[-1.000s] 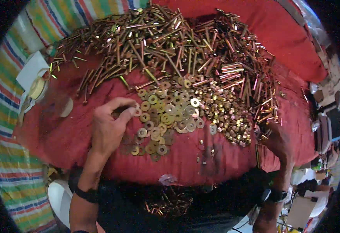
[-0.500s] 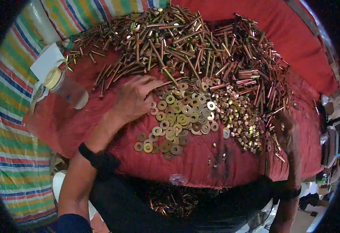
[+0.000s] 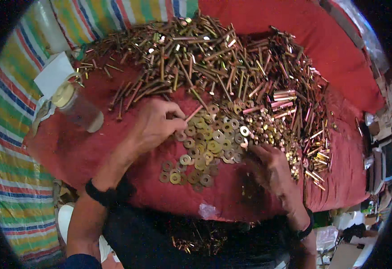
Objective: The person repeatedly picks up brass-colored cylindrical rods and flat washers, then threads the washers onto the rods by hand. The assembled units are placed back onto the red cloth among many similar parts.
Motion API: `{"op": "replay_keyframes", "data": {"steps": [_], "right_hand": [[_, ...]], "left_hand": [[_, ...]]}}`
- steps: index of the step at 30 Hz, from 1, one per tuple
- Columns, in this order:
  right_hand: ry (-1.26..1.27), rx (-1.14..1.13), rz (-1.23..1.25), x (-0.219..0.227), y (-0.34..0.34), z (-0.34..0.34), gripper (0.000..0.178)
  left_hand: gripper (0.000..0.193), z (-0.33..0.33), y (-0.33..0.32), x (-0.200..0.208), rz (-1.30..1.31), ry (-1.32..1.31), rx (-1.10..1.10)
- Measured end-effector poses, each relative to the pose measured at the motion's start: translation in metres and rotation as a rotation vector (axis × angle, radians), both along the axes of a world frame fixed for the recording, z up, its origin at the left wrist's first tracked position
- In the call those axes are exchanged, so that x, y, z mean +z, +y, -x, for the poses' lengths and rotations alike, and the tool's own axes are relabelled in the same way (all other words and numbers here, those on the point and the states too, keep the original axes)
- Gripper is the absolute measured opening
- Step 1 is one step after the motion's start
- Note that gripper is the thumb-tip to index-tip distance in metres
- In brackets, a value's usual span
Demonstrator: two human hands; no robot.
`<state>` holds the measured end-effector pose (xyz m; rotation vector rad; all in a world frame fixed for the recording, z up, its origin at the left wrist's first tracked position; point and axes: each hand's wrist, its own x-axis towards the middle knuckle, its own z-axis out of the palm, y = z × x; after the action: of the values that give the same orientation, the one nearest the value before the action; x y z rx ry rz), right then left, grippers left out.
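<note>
My left hand [image 3: 158,124] pinches a bolt [image 3: 194,114] between thumb and fingertips, its shank slanting up to the right over the washers. Below and beside it lies a loose heap of flat washers [image 3: 214,145], brass-coloured and grey. At the heap's right edge is my right hand [image 3: 272,169], its fingers apart and stretched toward a shiny washer; the fingertips are slightly blurred and in shadow. Small nuts [image 3: 272,130] are piled just beyond that hand. A large mound of long bolts [image 3: 205,58] spreads behind the washers and nuts, all on red cloth [image 3: 128,188].
A clear jar with a cream lid [image 3: 64,95] lies at the left by a white card [image 3: 54,74]. Several bolts [image 3: 319,159] lie in a small group at the right. Striped sheeting [image 3: 16,134] covers the left side. More metal pieces [image 3: 189,244] sit low between my legs.
My right hand has moved left from the small bolt group at the right to the washers' edge. My left hand has shifted slightly down, with the bolt raised at its fingertips.
</note>
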<state>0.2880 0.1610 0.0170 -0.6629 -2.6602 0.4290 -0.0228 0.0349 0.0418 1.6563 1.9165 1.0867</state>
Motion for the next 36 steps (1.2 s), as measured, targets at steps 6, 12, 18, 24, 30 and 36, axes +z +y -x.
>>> {"op": "replay_keyframes", "data": {"steps": [6, 12, 18, 24, 30, 36], "right_hand": [[-0.002, 0.008, -0.129, -0.008, 0.003, 0.001, 0.013], [0.054, -0.202, 0.295, 0.014, 0.001, -0.001, 0.021], [0.135, -0.09, 0.455, 0.036, -0.022, -0.01, 0.011], [0.147, -0.012, 0.226, 0.028, -0.033, -0.003, 0.008], [0.16, 0.007, 0.288, 0.029, -0.03, -0.007, 0.01], [0.017, 0.066, 0.194, 0.031, -0.036, -0.006, 0.017]], "left_hand": [[0.019, -0.044, -0.048, 0.022, 0.235, -1.066, 0.069], [0.017, -0.091, -0.053, 0.02, 0.227, -0.992, 0.031], [0.014, -0.118, -0.044, 0.005, 0.161, -0.552, 0.041], [0.011, -0.128, -0.043, -0.018, -0.25, -0.05, -0.029], [0.02, -0.128, -0.049, -0.027, -0.303, 0.251, -0.06], [0.022, -0.123, -0.045, -0.036, -0.439, 0.379, -0.163]]}}
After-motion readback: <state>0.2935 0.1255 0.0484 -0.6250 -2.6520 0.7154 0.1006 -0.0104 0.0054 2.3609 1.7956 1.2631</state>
